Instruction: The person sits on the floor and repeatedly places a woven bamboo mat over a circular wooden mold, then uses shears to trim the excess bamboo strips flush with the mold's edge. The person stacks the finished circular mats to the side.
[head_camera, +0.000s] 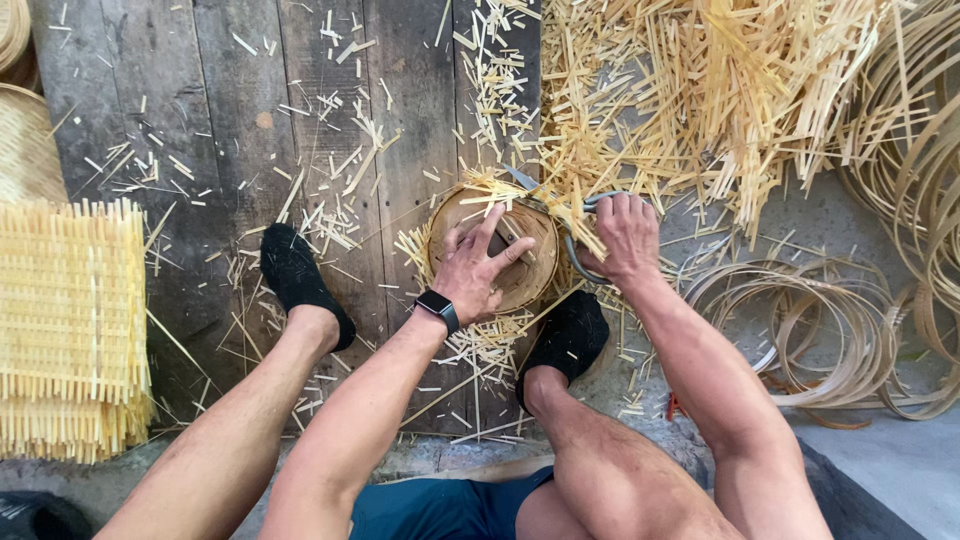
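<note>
A small round bamboo basket (528, 285) lies on the dark wooden planks between my feet. My left hand (478, 268), with a black watch on the wrist, presses flat on the basket with fingers spread. My right hand (626, 236) grips the grey handles of a pair of shears (572, 252). The shear blade (520, 180) reaches to the basket's far rim, where bamboo strip ends stick out.
Cut bamboo strips (700, 90) pile up at the far right and scatter over the planks (220, 110). A stack of woven bamboo mats (70, 330) lies at the left. Coiled bamboo hoops (830, 340) sit at the right. My feet wear black socks (297, 275).
</note>
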